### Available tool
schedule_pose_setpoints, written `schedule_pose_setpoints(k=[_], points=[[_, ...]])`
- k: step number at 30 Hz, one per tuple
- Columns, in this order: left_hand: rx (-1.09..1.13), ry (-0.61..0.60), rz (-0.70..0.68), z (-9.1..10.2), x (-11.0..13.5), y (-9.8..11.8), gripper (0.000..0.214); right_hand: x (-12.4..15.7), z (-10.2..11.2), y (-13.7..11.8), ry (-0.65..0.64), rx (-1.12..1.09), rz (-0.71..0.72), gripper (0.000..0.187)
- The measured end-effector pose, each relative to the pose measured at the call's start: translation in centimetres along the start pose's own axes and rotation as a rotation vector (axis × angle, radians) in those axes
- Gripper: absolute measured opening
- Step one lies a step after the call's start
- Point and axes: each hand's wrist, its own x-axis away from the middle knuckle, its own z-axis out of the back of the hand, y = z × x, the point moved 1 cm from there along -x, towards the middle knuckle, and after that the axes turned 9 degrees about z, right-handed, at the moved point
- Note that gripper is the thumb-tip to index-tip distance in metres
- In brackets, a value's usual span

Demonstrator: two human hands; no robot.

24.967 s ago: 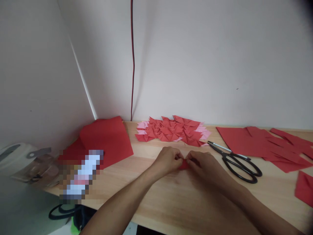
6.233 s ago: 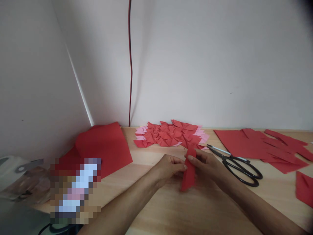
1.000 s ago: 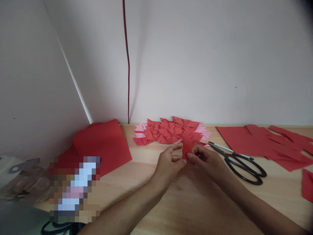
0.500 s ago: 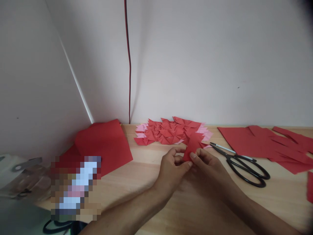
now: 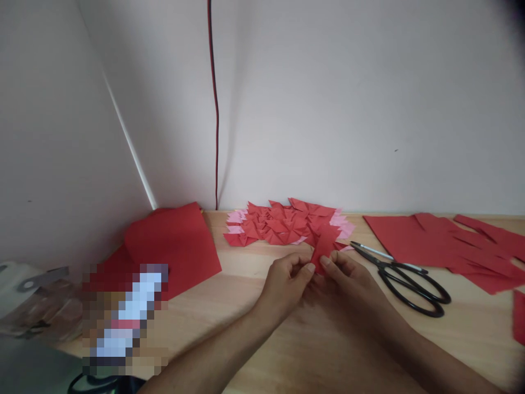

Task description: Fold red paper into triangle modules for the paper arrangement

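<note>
A small strip of red paper point(image 5: 325, 244) is pinched between both hands at the middle of the table. My left hand point(image 5: 289, 280) grips its lower left edge with thumb and fingers. Closed on its lower right side is my right hand point(image 5: 348, 276), thumb on top. Just beyond lies a pile of folded red paper pieces point(image 5: 285, 224), with pink folded paper point(image 5: 341, 224) at its ends. Black-handled scissors point(image 5: 406, 279) rest to the right of my right hand, beside a thin silvery pen-like stick point(image 5: 375, 250).
Red paper sheets and cut strips point(image 5: 414, 241) lie at the right. Larger red sheets point(image 5: 176, 246) are at the left, near a pixelated patch. A white wall point(image 5: 328, 109) with a hanging cable point(image 5: 217, 137) stands behind the wooden table point(image 5: 246, 262).
My left thumb has drawn back slightly left along the lower edge of the red paper, and the left fingers have curled closer. Both hands still hold the strip.
</note>
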Motion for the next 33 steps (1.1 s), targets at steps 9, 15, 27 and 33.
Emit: schedule_pose_setpoints(k=[9, 15, 27, 33], points=[[-0.253, 0.221, -0.102, 0.4, 0.1, -0.3, 0.017, -0.3, 0.0, -1.3, -0.136, 0.222, 0.108, 0.033], [-0.246, 0.223, -0.107, 0.1, 0.2, -0.8, 0.017, -0.2, -0.1, -0.9, -0.232, 0.156, 0.117, 0.031], [-0.067, -0.001, 0.064, 0.2, -0.4, -0.6, 0.016, 0.0, 0.3, -1.0, -0.285, 0.086, 0.142, 0.031], [-0.055, 0.015, 0.031, 0.2, -0.4, -0.4, 0.017, -0.4, 0.4, -1.1, -0.320, 0.111, 0.193, 0.033]])
